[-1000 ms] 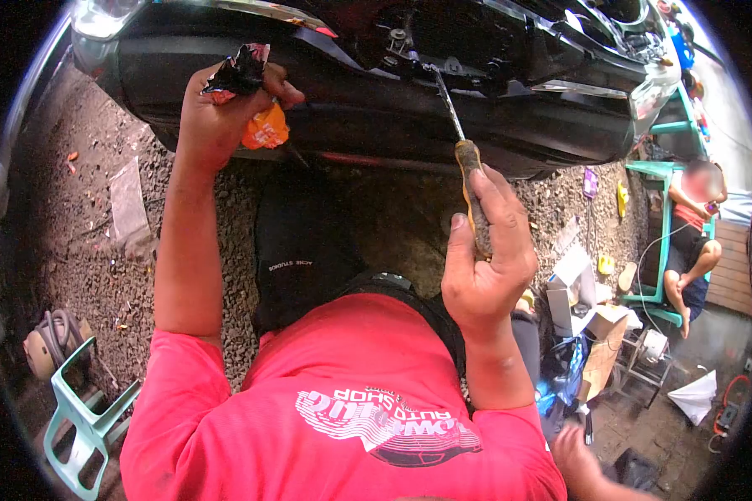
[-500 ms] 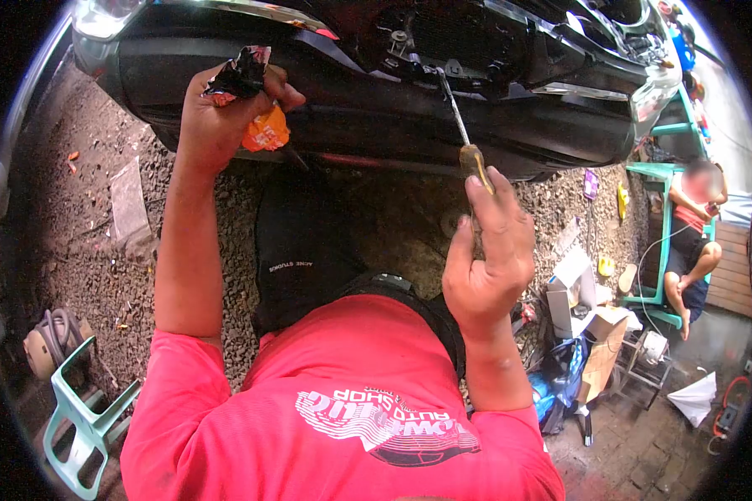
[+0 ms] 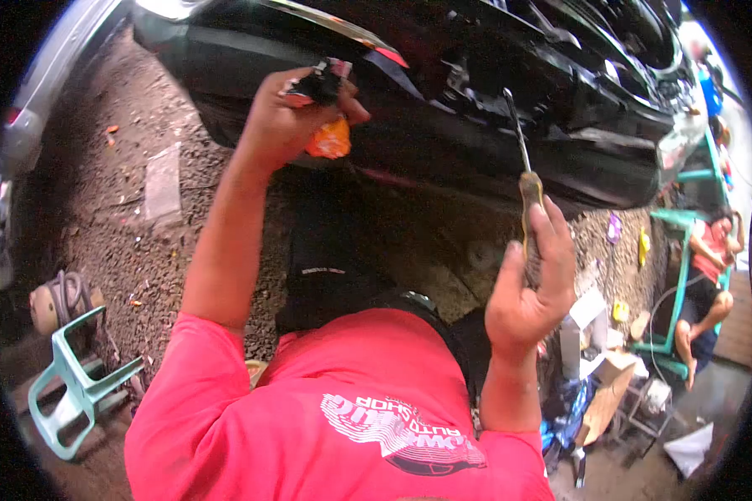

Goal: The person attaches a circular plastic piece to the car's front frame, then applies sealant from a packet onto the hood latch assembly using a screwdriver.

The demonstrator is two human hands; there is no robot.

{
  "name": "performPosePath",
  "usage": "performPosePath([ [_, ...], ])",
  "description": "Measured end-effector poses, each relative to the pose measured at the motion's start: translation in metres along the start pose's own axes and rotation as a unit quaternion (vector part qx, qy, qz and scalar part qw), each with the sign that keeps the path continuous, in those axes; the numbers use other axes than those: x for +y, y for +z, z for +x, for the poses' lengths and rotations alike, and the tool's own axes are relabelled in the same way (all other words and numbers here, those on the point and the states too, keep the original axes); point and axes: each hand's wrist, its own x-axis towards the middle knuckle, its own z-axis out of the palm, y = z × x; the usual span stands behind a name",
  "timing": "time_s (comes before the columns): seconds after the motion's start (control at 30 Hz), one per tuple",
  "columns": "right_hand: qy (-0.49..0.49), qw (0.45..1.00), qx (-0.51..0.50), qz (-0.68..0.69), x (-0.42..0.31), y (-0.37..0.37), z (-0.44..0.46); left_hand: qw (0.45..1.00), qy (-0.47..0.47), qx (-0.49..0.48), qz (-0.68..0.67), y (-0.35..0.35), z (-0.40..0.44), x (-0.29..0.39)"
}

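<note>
My left hand (image 3: pixel 280 117) is closed round a crumpled packet, with a black and silver end (image 3: pixel 319 83) above the fist and an orange end (image 3: pixel 330 139) below it. My right hand (image 3: pixel 530 288) holds a screwdriver by its yellowish handle (image 3: pixel 530 192) between thumb and fingers. The metal shaft (image 3: pixel 517 129) points up toward the black car bumper (image 3: pixel 309 50); its tip overlaps the opening in the bumper, and I cannot tell whether it touches.
A green plastic chair (image 3: pixel 71 376) and a coiled hose (image 3: pixel 65 301) are at the lower left. At the right, a person (image 3: pixel 710 267) sits on a green bench (image 3: pixel 677 292). Below the bumper's right end lie cardboard boxes (image 3: pixel 612 392) and a blue bag (image 3: pixel 566 413).
The view has tilted and shifted, so both hands and the bumper appear further right. The screwdriver tip has come away from the metal bracket in the bumper opening. Both hands keep their holds.
</note>
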Motion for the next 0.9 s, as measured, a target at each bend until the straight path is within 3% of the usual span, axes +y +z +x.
performPosePath([
  [0.1, 0.027, 0.995, 0.001, 0.099, 0.001, -0.003, -0.005, 0.998, 0.038, -0.044, -0.013, -0.001, 0.004, 0.000],
  [0.17, 0.050, 0.983, 0.006, 0.177, -0.003, -0.005, -0.010, 0.998, -0.039, -0.023, -0.035, 0.006, 0.000, 0.015],
  [0.27, 0.178, 0.920, -0.029, 0.348, -0.015, -0.018, -0.014, 0.997, -0.062, -0.039, -0.030, 0.016, -0.006, 0.031],
  [0.37, 0.138, 0.923, -0.043, 0.357, -0.009, -0.022, -0.013, 0.994, -0.074, -0.060, -0.051, 0.033, -0.014, 0.038],
  [0.43, 0.119, 0.925, -0.063, 0.354, -0.010, -0.027, -0.008, 0.986, -0.138, -0.081, -0.044, 0.043, -0.020, 0.046],
  [0.5, 0.116, 0.928, -0.076, 0.347, -0.016, -0.033, -0.001, 0.986, -0.129, -0.104, -0.030, 0.050, -0.024, 0.050],
  [0.6, 0.175, 0.918, -0.094, 0.344, -0.021, -0.037, 0.005, 0.980, -0.151, -0.130, -0.018, 0.060, -0.028, 0.056],
  [0.73, 0.190, 0.918, -0.105, 0.333, -0.013, -0.041, 0.008, 0.977, -0.148, -0.140, -0.058, 0.065, -0.031, 0.049],
  [0.9, 0.213, 0.903, -0.117, 0.353, -0.003, -0.046, 0.008, 0.964, -0.207, -0.168, -0.009, 0.068, -0.029, 0.062],
])
